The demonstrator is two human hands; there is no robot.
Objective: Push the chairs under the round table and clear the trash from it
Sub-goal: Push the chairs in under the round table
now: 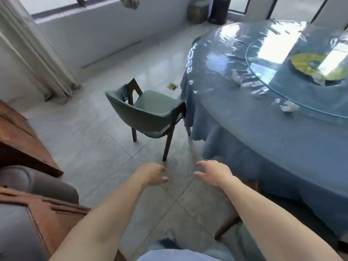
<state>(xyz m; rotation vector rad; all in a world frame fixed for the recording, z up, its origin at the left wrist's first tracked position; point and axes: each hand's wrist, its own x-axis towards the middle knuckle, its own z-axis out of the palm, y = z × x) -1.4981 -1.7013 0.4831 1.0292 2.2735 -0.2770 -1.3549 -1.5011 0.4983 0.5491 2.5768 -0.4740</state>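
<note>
Two bare hands, left hand (153, 175) and right hand (213, 173), reach forward empty with fingers spread. One green chair (148, 113) stands just beside the round table (244, 147). Three crumpled tissues (289, 107) lie on the table.

At your ten o'clock a pale curtain (35, 59) hangs to the grey tiled floor (98, 147). At nine o'clock you see a brown wooden cabinet (20, 146). At seven o'clock sits a grey sofa arm (37, 183). At one o'clock stand two bins (199, 12), one dark.
</note>
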